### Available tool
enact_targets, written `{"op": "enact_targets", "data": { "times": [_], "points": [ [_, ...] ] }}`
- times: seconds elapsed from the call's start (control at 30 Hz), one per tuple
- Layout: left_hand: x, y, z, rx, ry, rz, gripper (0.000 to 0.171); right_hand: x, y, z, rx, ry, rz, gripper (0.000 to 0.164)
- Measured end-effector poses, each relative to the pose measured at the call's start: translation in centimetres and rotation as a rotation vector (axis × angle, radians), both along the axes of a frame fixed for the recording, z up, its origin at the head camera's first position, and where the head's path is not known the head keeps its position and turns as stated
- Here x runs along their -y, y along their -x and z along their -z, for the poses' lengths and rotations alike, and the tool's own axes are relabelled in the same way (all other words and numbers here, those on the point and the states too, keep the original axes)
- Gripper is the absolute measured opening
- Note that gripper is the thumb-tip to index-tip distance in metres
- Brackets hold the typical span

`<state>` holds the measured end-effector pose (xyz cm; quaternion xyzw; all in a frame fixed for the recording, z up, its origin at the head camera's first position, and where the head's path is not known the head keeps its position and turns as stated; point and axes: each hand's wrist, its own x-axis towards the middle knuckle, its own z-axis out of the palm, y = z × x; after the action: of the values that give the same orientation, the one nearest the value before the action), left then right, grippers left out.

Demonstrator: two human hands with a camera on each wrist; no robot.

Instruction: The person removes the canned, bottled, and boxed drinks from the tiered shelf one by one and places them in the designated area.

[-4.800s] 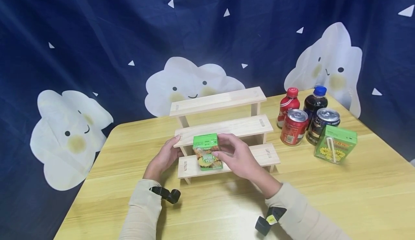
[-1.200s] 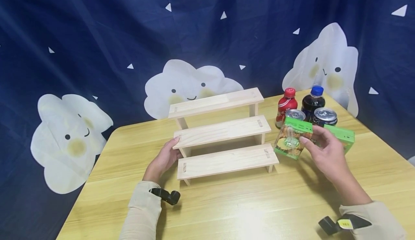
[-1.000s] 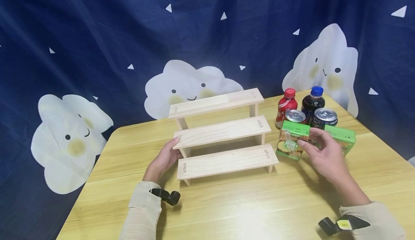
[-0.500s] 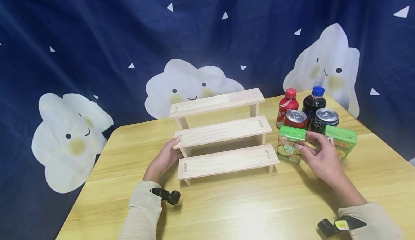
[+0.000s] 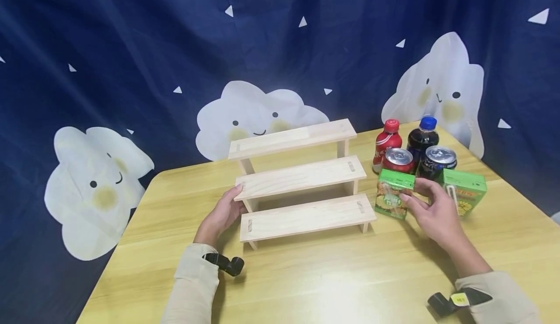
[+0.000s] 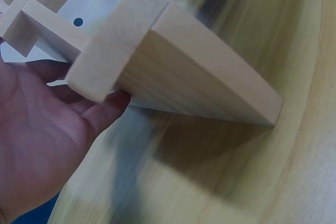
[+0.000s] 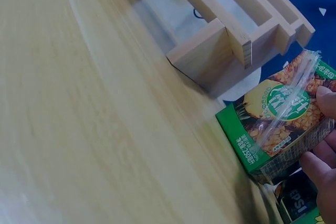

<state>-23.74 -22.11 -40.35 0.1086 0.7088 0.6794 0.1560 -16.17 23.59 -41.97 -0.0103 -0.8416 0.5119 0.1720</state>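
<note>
My right hand [image 5: 439,217] pinches a green pineapple juice box [image 5: 389,202], thumb on its near face. The box stands upright just in front of a red can [image 5: 398,161]; a clear-wrapped straw crosses its printed face in the right wrist view. Behind my knuckles is a second green juice box [image 5: 468,197] with yellow flowers on it, partly hidden. My left hand [image 5: 220,217] grips the left end of the middle shelf of a three-tier wooden stand [image 5: 302,178], thumb on top. In the left wrist view its fingers [image 6: 113,109] reach under the board.
A dark can [image 5: 437,162], a red bottle [image 5: 387,144] and a dark bottle with a blue cap [image 5: 422,141] cluster behind the boxes. The wooden table [image 5: 306,280] ends at a blue cloud-patterned curtain [image 5: 175,32].
My right hand has carried the pineapple juice box from the stand's lowest shelf rightward and lowered it before the red can. The flowered box has shifted slightly right. My left hand stays put.
</note>
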Motion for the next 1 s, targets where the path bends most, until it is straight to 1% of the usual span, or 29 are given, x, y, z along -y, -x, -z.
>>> {"op": "enact_targets", "data": {
  "times": [0.27,0.37,0.5,0.57,0.63,0.67,0.73,0.83,0.9,0.97,1.0],
  "points": [
    [0.2,-0.3,0.0,0.011,-0.006,-0.017,0.055,-0.1,0.2,0.3,0.017,0.0,-0.011,0.056],
    [0.2,-0.5,0.0,0.016,-0.007,-0.01,0.055,-0.1,0.1,0.5,0.014,0.028,-0.023,0.057],
    [0.1,-0.5,0.0,0.001,-0.011,-0.002,0.055,-0.2,0.0,0.6,-0.011,0.085,-0.027,0.056],
    [0.0,-0.4,-0.1,-0.01,-0.013,0.003,0.055,-0.2,0.0,0.5,-0.021,0.09,-0.016,0.057],
    [-0.1,-0.4,-0.1,-0.011,-0.017,0.002,0.055,-0.2,0.0,0.2,-0.028,0.069,0.005,0.057],
    [-0.2,-0.3,-0.1,-0.01,-0.016,0.001,0.055,-0.3,0.0,0.0,-0.026,0.062,0.013,0.056],
    [-0.2,-0.4,-0.1,-0.005,-0.016,-0.004,0.055,-0.3,0.2,-0.5,-0.05,0.041,0.036,0.054],
    [-0.3,-0.4,-0.2,-0.002,0.012,-0.015,0.055,-0.1,0.5,-1.4,-0.117,0.026,0.048,0.047],
    [-0.2,-0.3,-0.5,-0.003,0.05,-0.01,0.056,0.1,0.8,-2.6,-0.147,-0.012,0.044,0.044],
    [0.1,0.0,-1.1,-0.011,0.125,-0.032,0.06,0.4,1.2,-4.2,-0.156,-0.066,0.016,0.045],
    [0.3,0.2,-1.5,-0.017,0.176,-0.057,0.063,0.7,1.5,-5.1,-0.161,-0.106,0.009,0.045]
  ]
}}
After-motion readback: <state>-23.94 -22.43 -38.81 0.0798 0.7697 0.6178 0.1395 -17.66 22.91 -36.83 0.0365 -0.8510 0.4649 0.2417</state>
